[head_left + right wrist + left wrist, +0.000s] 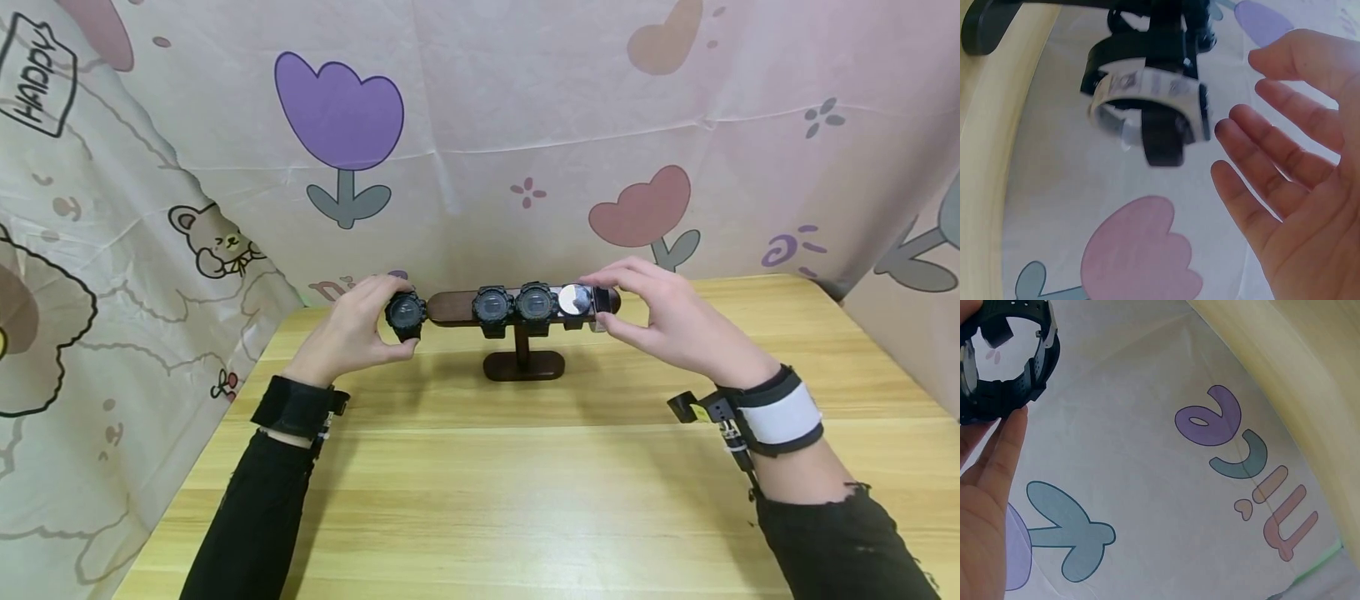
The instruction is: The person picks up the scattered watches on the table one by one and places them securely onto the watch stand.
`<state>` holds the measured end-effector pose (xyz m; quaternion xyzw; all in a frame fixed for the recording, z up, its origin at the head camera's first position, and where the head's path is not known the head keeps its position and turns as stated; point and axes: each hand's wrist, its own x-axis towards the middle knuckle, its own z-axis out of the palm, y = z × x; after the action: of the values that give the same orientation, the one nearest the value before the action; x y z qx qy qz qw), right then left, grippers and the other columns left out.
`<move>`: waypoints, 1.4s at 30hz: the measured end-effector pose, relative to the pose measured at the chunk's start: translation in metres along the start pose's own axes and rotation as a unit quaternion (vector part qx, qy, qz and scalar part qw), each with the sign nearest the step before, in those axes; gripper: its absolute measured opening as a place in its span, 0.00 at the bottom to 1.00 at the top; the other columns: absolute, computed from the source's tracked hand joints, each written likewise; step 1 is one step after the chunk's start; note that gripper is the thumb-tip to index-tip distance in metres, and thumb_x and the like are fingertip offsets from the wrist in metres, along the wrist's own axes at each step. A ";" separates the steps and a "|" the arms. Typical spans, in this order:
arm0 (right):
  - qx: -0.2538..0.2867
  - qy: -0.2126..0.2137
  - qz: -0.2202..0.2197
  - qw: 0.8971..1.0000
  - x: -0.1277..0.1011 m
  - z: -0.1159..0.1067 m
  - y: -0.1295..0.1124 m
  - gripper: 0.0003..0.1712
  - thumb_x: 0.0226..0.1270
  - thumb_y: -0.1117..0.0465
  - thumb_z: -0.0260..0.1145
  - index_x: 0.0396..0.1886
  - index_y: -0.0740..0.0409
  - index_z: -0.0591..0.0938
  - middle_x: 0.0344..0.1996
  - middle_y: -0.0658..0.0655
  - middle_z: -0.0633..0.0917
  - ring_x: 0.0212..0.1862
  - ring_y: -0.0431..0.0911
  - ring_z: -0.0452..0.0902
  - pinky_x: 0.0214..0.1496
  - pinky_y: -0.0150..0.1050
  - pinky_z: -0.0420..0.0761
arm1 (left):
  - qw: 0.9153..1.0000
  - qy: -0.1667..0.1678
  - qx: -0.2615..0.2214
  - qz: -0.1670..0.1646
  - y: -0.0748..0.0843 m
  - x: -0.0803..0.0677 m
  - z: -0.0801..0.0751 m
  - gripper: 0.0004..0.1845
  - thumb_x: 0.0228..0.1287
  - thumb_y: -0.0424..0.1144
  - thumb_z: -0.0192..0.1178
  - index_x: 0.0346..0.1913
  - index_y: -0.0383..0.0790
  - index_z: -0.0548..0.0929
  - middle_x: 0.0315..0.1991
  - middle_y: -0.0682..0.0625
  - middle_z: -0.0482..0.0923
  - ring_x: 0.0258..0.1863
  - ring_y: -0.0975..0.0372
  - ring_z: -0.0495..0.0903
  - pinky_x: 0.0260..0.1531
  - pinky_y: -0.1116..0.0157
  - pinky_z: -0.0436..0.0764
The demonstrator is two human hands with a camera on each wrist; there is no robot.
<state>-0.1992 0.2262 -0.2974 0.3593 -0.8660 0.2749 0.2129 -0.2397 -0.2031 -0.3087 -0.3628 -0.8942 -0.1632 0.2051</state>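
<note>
A dark wooden watch stand stands at the back of the table, its crossbar level. My left hand grips a black watch just off the bar's left end; its strap loop is empty in the left wrist view. Two black watches sit side by side on the bar. A silver-faced watch with a pale band hangs near the right end. My right hand hovers there with straight fingers, apart from it.
The wooden table is walled in by a cartoon-print cloth at the back and both sides. Bare tabletop lies between the stand and me. Wrist straps with cameras sit on both forearms.
</note>
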 end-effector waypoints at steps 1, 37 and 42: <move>-0.001 0.000 0.005 1.000 0.000 -0.001 0.002 0.28 0.67 0.69 0.77 0.66 0.54 0.85 0.58 0.55 0.86 0.50 0.46 0.81 0.35 0.26 0.72 | 1.000 -0.001 0.001 0.002 0.000 0.001 0.000 0.36 0.51 0.41 0.80 0.64 0.35 0.80 0.60 0.40 0.84 0.63 0.47 0.81 0.64 0.45 0.82; -0.003 -0.052 0.126 0.991 -0.006 -0.001 0.027 0.27 0.68 0.67 0.76 0.65 0.62 0.83 0.56 0.61 0.89 0.60 0.60 0.85 0.66 0.62 0.81 | 0.998 0.003 -0.010 0.055 0.004 0.015 0.008 0.34 0.52 0.41 0.79 0.62 0.37 0.80 0.56 0.43 0.84 0.56 0.53 0.82 0.58 0.51 0.84; -0.005 -0.054 0.130 0.990 -0.006 0.000 0.027 0.27 0.66 0.67 0.77 0.65 0.62 0.84 0.56 0.60 0.89 0.59 0.59 0.86 0.64 0.61 0.81 | 0.998 0.004 -0.011 0.059 0.006 0.018 0.008 0.34 0.52 0.42 0.79 0.62 0.37 0.79 0.56 0.44 0.84 0.56 0.53 0.82 0.58 0.52 0.85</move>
<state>-0.2152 0.2456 -0.3095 0.2566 -0.9172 0.2758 0.1298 -0.2495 -0.1853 -0.3065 -0.4168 -0.8685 -0.1615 0.2140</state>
